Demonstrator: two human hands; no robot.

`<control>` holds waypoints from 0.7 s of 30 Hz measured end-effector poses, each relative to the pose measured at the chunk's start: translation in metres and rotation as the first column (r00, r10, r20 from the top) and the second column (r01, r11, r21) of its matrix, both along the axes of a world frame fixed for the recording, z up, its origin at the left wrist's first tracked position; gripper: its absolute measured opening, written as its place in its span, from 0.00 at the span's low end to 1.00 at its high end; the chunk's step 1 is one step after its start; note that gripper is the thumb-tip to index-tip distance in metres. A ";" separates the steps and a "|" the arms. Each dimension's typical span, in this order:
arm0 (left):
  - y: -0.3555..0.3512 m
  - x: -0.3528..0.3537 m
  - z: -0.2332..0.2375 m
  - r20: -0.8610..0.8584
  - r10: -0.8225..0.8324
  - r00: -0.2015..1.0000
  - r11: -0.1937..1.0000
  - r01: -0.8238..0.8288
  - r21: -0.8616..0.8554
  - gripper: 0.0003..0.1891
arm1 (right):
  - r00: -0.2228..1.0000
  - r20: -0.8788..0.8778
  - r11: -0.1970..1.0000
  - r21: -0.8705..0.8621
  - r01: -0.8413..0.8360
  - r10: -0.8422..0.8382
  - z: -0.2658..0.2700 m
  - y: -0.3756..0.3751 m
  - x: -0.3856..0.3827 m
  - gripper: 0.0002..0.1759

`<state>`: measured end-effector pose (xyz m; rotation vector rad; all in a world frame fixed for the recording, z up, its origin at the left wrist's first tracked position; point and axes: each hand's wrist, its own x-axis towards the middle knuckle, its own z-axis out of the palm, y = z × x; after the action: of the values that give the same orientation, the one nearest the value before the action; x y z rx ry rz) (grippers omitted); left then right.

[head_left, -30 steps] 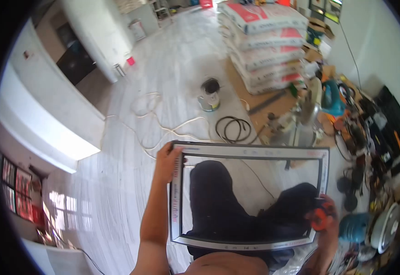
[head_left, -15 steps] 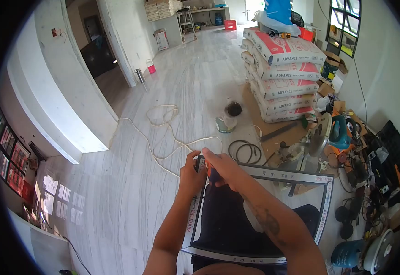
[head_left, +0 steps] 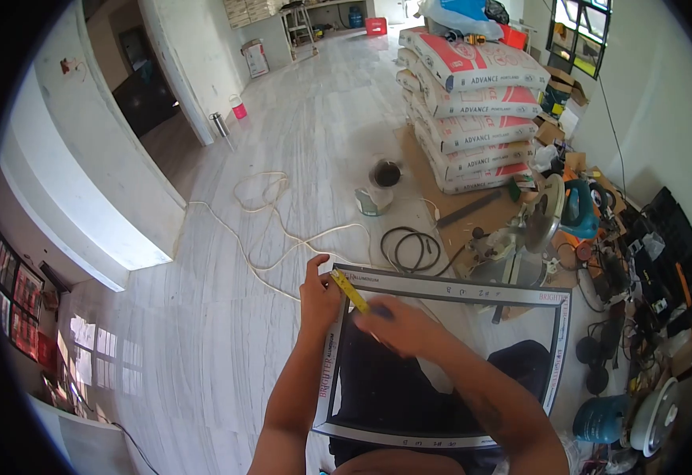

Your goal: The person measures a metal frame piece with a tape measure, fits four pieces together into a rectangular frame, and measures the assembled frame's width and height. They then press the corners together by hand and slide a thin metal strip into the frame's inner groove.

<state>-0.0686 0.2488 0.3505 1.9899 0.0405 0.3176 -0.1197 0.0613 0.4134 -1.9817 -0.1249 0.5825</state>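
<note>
A rectangular aluminium frame (head_left: 480,294) with printed protective film lies across my lap, its dark clothing showing through the opening. My left hand (head_left: 320,297) is at the far left corner, fingers bent, its thumb against the end of a yellow tape measure blade (head_left: 349,291). The blade slants from that corner down to the right, over the frame's opening. At its other end my right hand (head_left: 400,326) is closed around the tape measure's case, which is mostly hidden and blurred by motion.
A pale cord (head_left: 278,237) and a coiled black cable (head_left: 411,250) lie on the tiled floor beyond the frame. An open can (head_left: 385,172) stands farther off. Stacked cement bags (head_left: 480,103), a cut-off saw (head_left: 550,214) and scattered tools occupy the right side. A blue tank (head_left: 599,419) is near right.
My right hand has drawn the tape case away from the corner, down and to the right, exposing yellow blade. My left hand has stayed at the corner. The view has shifted slightly.
</note>
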 end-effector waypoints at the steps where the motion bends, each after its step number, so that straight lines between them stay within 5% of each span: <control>1: -0.001 0.004 -0.001 -0.051 0.045 0.998 0.999 -0.046 -0.005 0.22 | 0.999 0.034 0.998 -0.053 -0.022 0.024 0.008 -0.023 -0.025 0.36; 3: 0.004 0.014 -0.016 -0.062 0.038 0.997 0.999 -0.038 0.005 0.22 | 0.981 0.178 0.981 -0.187 -0.044 0.077 -0.009 -0.080 -0.080 0.38; 4: 0.006 0.018 -0.024 -0.061 0.039 0.997 0.999 -0.038 0.017 0.21 | 0.991 0.108 0.966 -0.254 -0.044 0.074 -0.002 -0.111 -0.107 0.38; 7: 0.018 0.033 -0.053 -0.083 0.008 0.997 0.999 -0.011 -0.035 0.18 | 0.991 0.072 0.914 -0.386 0.128 -0.109 -0.009 -0.199 -0.202 0.35; 8: 0.015 0.030 -0.045 -0.098 -0.032 0.995 0.981 0.012 -0.192 0.16 | 0.980 0.088 0.900 -0.387 0.200 -0.180 -0.011 -0.223 -0.235 0.35; 9: 0.046 0.052 -0.090 0.018 -0.112 0.994 0.987 0.109 0.118 0.15 | 0.966 0.100 0.864 -0.432 0.259 -0.240 -0.014 -0.242 -0.263 0.34; 10: 0.034 0.043 -0.066 -0.163 -0.128 0.978 0.991 0.121 -0.055 0.17 | 0.945 0.111 0.813 -0.484 0.323 -0.309 -0.020 -0.257 -0.292 0.32; 11: 0.034 0.050 -0.075 -0.135 -0.139 0.981 0.983 0.119 -0.142 0.17 | 0.944 0.154 0.792 -0.516 0.328 -0.291 -0.026 -0.269 -0.315 0.31; 12: 0.041 0.058 -0.092 -0.143 -0.206 0.968 0.908 0.135 -0.397 0.18 | 0.880 0.130 0.772 -0.435 0.464 -0.456 -0.020 -0.269 -0.331 0.29; 13: 0.041 0.062 -0.093 -0.216 -0.165 0.962 0.896 0.055 -0.440 0.17 | 0.838 0.106 0.764 -0.364 0.534 -0.535 -0.028 -0.274 -0.354 0.28; 21: 0.056 0.061 -0.082 -0.228 -0.287 0.930 0.932 0.216 -0.291 0.19 | 0.848 0.239 0.739 -0.417 0.529 -0.473 -0.046 -0.275 -0.388 0.24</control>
<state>-0.0076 0.3047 0.2684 1.7371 -0.0046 -0.1226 -0.5073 -0.2132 0.3674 -2.3892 0.5250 0.1347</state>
